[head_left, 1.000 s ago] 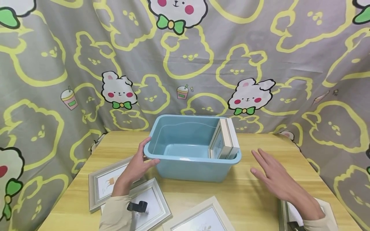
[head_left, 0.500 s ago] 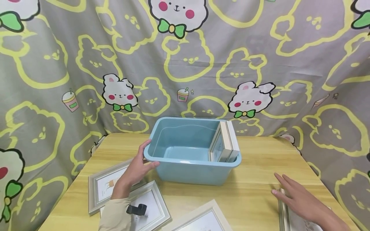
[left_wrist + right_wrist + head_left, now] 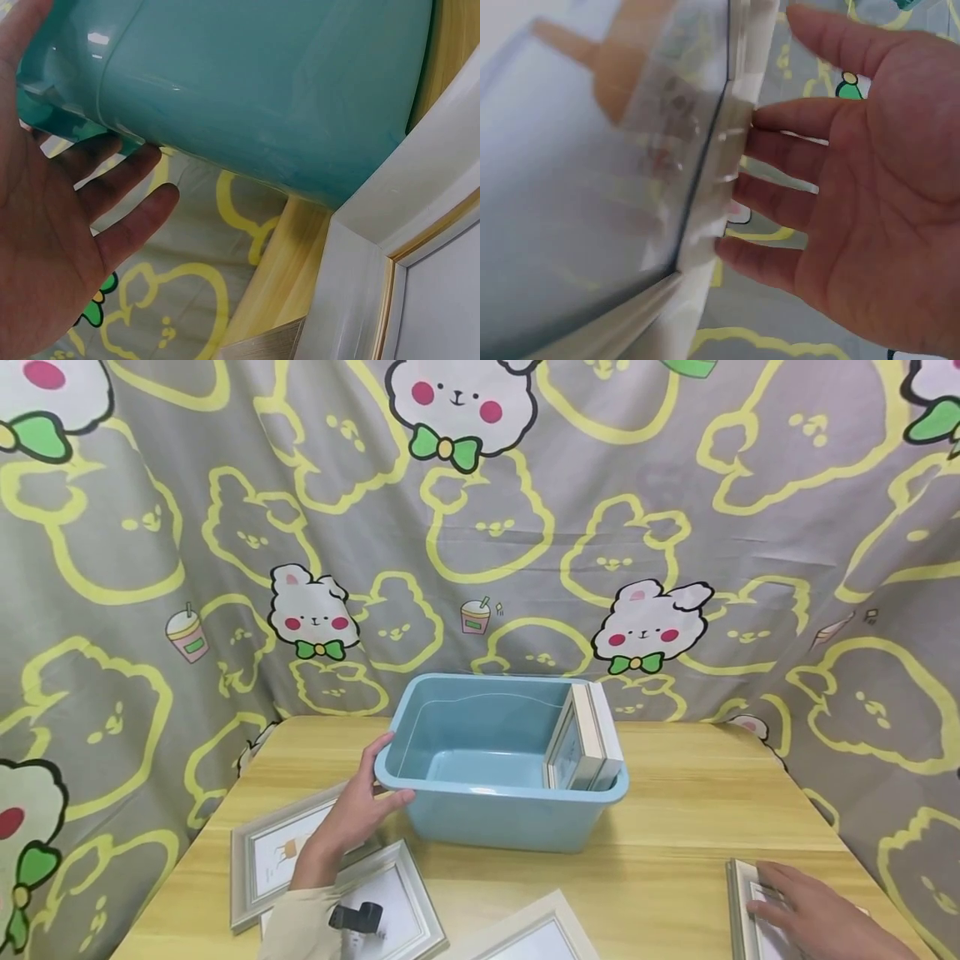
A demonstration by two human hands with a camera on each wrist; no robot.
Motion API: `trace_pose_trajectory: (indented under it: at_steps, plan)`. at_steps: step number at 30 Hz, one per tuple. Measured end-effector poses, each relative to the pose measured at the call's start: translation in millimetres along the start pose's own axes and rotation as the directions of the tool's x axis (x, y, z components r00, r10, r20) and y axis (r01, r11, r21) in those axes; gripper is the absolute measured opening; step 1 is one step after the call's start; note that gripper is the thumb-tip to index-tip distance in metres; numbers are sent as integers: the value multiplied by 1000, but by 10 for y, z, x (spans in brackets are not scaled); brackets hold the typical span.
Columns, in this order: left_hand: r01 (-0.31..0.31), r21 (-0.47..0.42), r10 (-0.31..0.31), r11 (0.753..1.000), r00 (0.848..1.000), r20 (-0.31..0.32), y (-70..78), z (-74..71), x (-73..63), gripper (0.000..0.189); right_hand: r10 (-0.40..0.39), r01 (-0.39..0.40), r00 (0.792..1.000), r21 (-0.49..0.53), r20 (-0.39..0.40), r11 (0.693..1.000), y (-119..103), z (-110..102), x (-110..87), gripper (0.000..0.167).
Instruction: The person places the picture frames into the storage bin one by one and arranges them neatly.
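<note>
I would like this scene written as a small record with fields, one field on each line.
Container: blue tub, on a wood-patterned table
Contents: at least two upright picture frames, at its right end
Left hand: grips the tub's left front corner
Right hand: fingertips at the edge of a frame on the right
Backdrop: grey curtain with yellow outlines

No readable text, numbers or brands for you in any view. Left picture frame (image 3: 281, 852): tiny marks by orange figure, too small for you to read. Near-left picture frame (image 3: 390, 902): specks low on print, lettering or drawing, cannot tell. Right picture frame (image 3: 615, 195): blurred, unreadable. Far curtain (image 3: 517, 552): printed cups (image 3: 476, 617) bear green label patches, illegible.
</note>
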State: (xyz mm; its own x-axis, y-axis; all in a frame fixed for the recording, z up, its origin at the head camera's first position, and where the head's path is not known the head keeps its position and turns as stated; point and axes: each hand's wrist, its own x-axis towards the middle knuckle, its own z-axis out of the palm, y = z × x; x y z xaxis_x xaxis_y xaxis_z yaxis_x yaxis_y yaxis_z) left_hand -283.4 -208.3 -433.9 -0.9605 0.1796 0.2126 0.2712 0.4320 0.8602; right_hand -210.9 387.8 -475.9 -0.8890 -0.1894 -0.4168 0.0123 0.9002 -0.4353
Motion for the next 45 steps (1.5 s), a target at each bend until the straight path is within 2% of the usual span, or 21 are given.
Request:
trace_pose_trajectory:
  at_steps: [5, 7, 11, 14, 18, 21, 23, 25, 28, 30, 33, 36, 42, 45]
  plan:
    - [-3, -13, 3, 1000, 1000, 5, 9, 11, -13, 86, 0, 0, 1000, 13, 5, 1000, 147, 5, 45, 76]
    - [-4, -11, 5, 1000, 1000, 6, 9, 11, -10, 86, -23, 23, 1000, 8, -2, 1000, 203, 13, 54, 73]
    - [-7, -8, 7, 1000, 1000, 1, 2, 9, -3, 87, -69, 60, 993, -91, -92, 994, 278, 42, 78, 63]
    - [4, -9, -4, 1000, 1000, 0, -7, 11, 0, 87, -66, 41, 986, -162, -153, 986, 294, 53, 102, 56]
    - [33, -17, -33, 999, 999, -3, -9, 13, -3, 88, -25, -13, 983, -202, -184, 979, 283, 56, 118, 50]
    - [34, -16, -34, 999, 999, -4, -9, 12, -3, 88, -36, -22, 970, -234, -240, 972, 274, 66, 119, 41]
    - [21, -12, -21, 1000, 1000, -2, -12, 9, 0, 88, -81, -8, 951, -283, -299, 959, 275, 85, 122, 34]
    - [9, -13, -9, 1000, 1000, -2, -11, 7, 3, 88, -112, 1, 939, -323, -325, 946, 276, 102, 127, 31]
    - [-1, -10, 1, 1000, 1000, -4, -15, 2, 6, 88, -137, 4, 935, -377, -326, 926, 272, 118, 140, 31]
    - [0, -10, 0, 1000, 1000, -8, -16, 0, 7, 88, -128, 2, 945, -388, -301, 922, 258, 112, 146, 32]
    - [0, -7, 0, 1000, 1000, -6, -15, 3, 7, 88, -141, 9, 945, -404, -296, 915, 230, 108, 133, 30]
    - [1, -12, -1, 1000, 1000, -5, -7, -1, 4, 89, -187, 23, 924, -438, -334, 899, 175, 107, 101, 24]
    - [-17, -4, 17, 1000, 1000, 4, -7, -6, 9, 87, -303, 33, 837, -512, -455, 859, 39, 118, 14, 28]
    - [-24, -7, 24, 1000, 1000, 5, -10, 2, 12, 86, -311, 32, 830, -517, -463, 856, -12, 92, -8, 32]
